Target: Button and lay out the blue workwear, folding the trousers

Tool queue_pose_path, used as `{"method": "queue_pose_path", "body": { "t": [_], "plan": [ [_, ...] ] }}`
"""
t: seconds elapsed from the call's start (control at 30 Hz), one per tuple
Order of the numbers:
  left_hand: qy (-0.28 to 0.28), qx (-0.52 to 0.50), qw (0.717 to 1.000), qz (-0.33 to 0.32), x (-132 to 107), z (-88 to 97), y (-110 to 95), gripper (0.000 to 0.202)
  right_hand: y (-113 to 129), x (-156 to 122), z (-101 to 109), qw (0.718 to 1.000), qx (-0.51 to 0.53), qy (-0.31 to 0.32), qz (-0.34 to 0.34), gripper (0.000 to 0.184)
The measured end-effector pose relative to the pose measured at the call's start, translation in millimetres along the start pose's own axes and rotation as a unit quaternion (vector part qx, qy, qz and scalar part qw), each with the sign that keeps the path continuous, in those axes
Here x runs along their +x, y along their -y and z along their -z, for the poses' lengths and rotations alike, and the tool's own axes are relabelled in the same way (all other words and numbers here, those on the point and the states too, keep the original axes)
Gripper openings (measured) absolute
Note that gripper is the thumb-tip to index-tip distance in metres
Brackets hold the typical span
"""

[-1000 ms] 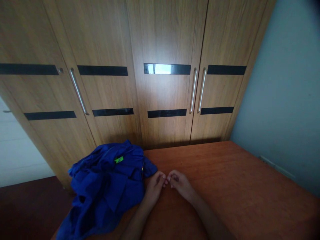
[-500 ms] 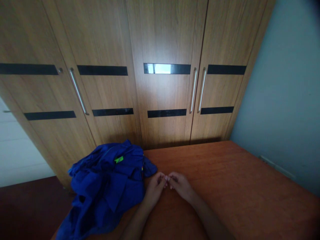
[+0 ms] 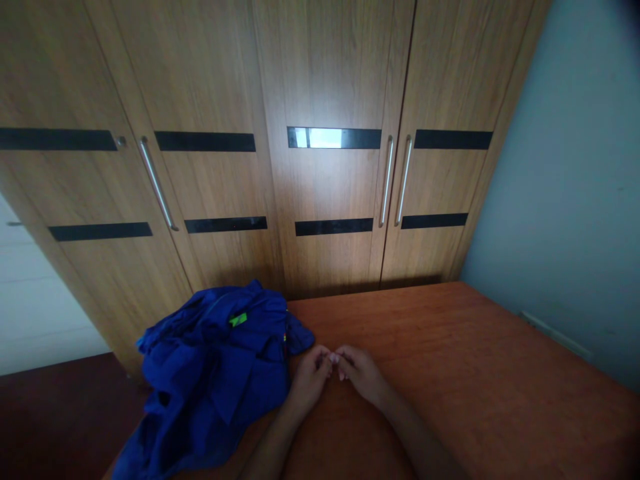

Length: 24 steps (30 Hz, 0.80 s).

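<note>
My left hand (image 3: 311, 372) and my right hand (image 3: 361, 373) meet over the table, fingertips touching each other. The fingers of both are curled in and closed, and I see no object in them. Left of my left hand lies a crumpled blue garment (image 3: 230, 373), heaped on the table and hanging over its left edge. A small bright green tag (image 3: 239, 320) shows on top of the cloth. The garment's right edge comes close to my left hand.
The reddish-brown wooden table (image 3: 450, 347) reaches back to a wooden wardrobe (image 3: 330, 180) with metal handles and black strips. A pale blue wall (image 3: 575, 167) stands on the right. Dark floor (image 3: 65, 420) and a white surface (image 3: 40, 300) show at the left.
</note>
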<state>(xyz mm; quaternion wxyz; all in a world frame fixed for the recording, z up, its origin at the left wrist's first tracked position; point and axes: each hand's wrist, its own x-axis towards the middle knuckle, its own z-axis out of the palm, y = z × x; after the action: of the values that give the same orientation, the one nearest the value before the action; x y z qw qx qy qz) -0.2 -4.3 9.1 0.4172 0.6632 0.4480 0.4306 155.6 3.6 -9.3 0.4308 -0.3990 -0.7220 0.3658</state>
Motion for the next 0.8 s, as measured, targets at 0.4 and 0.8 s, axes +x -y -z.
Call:
{"method": "queue_pose_path", "body": {
  "t": [0.4, 0.8],
  "plan": [
    [-0.003, -0.014, 1.000, 0.013, 3.6, -1.0, 8.3, 0.026, -3.7, 1.1, -2.0, 0.996, 0.088, 0.012, -0.024, 0.027],
    [0.006, -0.046, 0.999, 0.019, 2.5, -1.2, 5.4, 0.024, -7.8, 2.1, -3.2, 0.994, 0.103, 0.009, -0.047, 0.025]
  ]
}}
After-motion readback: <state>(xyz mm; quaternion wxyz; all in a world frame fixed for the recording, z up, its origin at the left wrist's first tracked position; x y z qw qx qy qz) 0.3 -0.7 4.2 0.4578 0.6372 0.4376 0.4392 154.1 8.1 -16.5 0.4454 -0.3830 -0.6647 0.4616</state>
